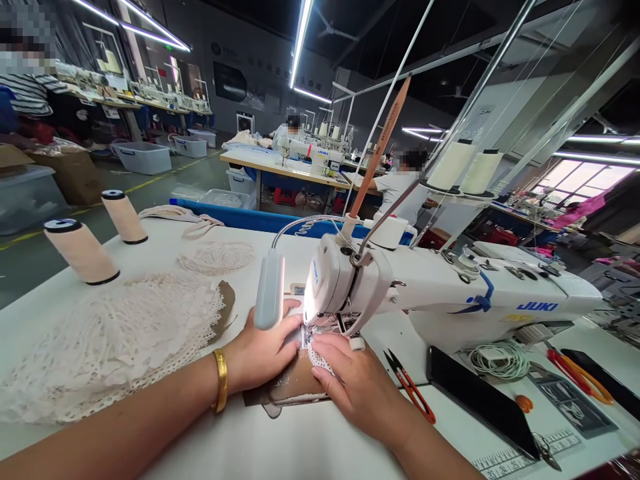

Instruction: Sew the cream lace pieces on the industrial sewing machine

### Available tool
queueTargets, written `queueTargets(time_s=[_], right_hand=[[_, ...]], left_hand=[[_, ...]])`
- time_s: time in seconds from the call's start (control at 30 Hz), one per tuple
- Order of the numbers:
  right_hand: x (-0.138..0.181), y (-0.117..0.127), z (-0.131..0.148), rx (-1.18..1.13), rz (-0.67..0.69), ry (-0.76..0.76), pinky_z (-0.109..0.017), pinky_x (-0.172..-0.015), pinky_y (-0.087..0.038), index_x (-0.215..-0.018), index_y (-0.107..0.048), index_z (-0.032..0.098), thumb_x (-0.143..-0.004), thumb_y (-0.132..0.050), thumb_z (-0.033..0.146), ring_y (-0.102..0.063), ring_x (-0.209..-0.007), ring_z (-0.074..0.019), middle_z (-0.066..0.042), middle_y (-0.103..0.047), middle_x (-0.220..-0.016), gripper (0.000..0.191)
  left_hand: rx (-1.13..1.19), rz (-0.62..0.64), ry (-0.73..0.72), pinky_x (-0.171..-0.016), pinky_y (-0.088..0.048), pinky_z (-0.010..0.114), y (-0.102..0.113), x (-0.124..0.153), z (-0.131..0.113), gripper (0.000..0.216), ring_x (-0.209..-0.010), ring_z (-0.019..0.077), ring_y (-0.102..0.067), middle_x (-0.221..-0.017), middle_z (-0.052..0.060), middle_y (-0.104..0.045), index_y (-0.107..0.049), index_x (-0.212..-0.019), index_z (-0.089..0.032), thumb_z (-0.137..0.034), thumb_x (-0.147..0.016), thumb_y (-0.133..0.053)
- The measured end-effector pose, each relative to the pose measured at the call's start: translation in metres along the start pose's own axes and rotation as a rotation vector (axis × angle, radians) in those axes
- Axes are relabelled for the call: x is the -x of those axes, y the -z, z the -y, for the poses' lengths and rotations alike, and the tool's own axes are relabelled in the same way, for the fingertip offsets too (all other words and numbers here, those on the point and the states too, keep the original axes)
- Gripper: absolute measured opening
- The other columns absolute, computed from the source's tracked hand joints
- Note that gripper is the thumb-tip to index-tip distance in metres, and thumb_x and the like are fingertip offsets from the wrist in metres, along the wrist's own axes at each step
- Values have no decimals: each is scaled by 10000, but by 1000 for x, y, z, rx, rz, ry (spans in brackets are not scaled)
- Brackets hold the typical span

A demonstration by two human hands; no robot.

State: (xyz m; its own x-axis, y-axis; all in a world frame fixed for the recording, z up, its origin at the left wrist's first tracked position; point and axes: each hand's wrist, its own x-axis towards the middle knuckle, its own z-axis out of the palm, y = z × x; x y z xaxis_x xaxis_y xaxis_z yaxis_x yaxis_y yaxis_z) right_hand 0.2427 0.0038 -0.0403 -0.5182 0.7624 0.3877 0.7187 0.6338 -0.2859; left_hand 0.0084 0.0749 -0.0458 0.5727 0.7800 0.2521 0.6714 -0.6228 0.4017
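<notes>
Bare forearms come in from the bottom corners, and a gold bracelet (220,380) circles the left wrist. Palm down, the left hand (265,350) lies with its fingers spread and its thumb pointing toward the needle area of a white sewing machine (330,273). Opposite it, the right hand (353,377) has its fingertips together on a strip of white lace (319,359), the thumb set apart at the strip's near side; whether it pinches the lace or only presses it, I cannot tell. Between the hands, the lace lies over a brown piece (295,377) just in front of the needle.

A grey lamp (270,290) on a bent neck hangs above the left hand. Left on the white counter (200,450) spreads a big heap of cream lace (115,340), with a smaller bundle (217,257) and two peach thread cones (83,253) beyond. To the right of the right hand lie orange-handled snips (413,390), a black phone (480,400), a coiled pale cable (500,360) and a ruler (533,457). Further back, a person in a striped top (27,90) and another in white (400,190) are among more machines.
</notes>
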Motion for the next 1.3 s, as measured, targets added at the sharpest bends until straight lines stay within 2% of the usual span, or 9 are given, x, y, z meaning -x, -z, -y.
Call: queueTargets(time_s=[0.23, 0.33, 0.43, 0.57, 0.73, 0.87, 1.0, 1.17, 1.3], right_hand=[[-2, 0, 2, -22, -68, 43, -410, -838, -555, -1241, -642, 221, -1049, -498, 126, -706, -1065, -283, -104, -760, -1191, 258], [-3, -1, 2, -29, -82, 57, -391, -822, -533, -1175, -639, 225, -1052, -485, 127, -697, -1003, -263, -87, -762, -1130, 220], [-3, -3, 2, -4, -62, 13, -374, -761, -507, -1079, -643, 231, -1064, -470, 151, -676, -900, -245, -75, -750, -1049, 191], [-3, -6, 2, 8, -52, -9, -373, -759, -506, -1097, -654, 231, -1064, -477, 162, -672, -902, -244, -78, -747, -1042, 193], [-2, -3, 2, 7, -119, -5, -393, -829, -523, -1183, -659, 227, -1064, -490, 170, -682, -997, -265, -87, -761, -1118, 214], [-1, -1, 1, 42, -160, 3, -387, -825, -506, -1171, -658, 229, -1069, -478, 167, -668, -957, -257, -73, -761, -1098, 216], [-1, -3, 2, -21, -118, 9, -369, -791, -489, -1173, -657, 229, -1053, -479, 143, -658, -919, -242, -61, -746, -1042, 232], [-3, -5, 6, -35, -43, 18, -338, -723, -466, -1294, -648, 238, -1032, -521, 141, -626, -891, -226, -72, -718, -1131, 307], [-4, -4, 6, -8, 0, 2, -320, -694, -438, -1154, -685, 249, -1013, -544, 133, -580, -830, -206, -55, -702, -1118, 231]], left_hand=[[-215, -201, -202, -1071, -457, 588, 13, 14, -13, 185, -1310, 385, -524, -1388, 126, -621, -596, -778, -191, -195, -961, -625], [-140, -202, -192, -1091, -458, 538, 15, 9, -11, 94, -1315, 340, -535, -1383, 108, -630, -644, -943, -206, -176, -974, -561], [-47, -114, -121, -1090, -480, 469, 12, -4, -1, 256, -1266, 291, -572, -1390, 72, -637, -688, -1137, -240, -176, -946, -531], [-62, -64, -143, -1102, -479, 431, 6, -12, 7, 227, -1279, 278, -576, -1343, 50, -671, -728, -1062, -253, -198, -922, -559], [-221, -182, -171, -1085, -456, 557, 17, 5, -9, 73, -1338, 372, -515, -1436, 152, -608, -683, -901, -194, -188, -933, -617], [-197, -123, -284, -872, -501, 453, 29, 21, -26, 286, -1080, 317, -622, -1168, 129, -680, -564, -686, -194, -156, -969, -538], [-170, -105, -305, -712, -448, 378, 30, 22, -28, 328, -695, 212, -532, -803, 52, -620, -536, -736, -208, -143, -1024, -393], [-139, -95, -311, -631, -403, 333, 22, 19, -18, 369, -628, 191, -515, -760, 44, -612, -561, -751, -210, -109, -1032, -343], [-111, -25, -308, -612, -391, 319, 16, 20, -16, 402, -617, 173, -513, -779, 41, -606, -614, -754, -196, -136, -1060, -360]])
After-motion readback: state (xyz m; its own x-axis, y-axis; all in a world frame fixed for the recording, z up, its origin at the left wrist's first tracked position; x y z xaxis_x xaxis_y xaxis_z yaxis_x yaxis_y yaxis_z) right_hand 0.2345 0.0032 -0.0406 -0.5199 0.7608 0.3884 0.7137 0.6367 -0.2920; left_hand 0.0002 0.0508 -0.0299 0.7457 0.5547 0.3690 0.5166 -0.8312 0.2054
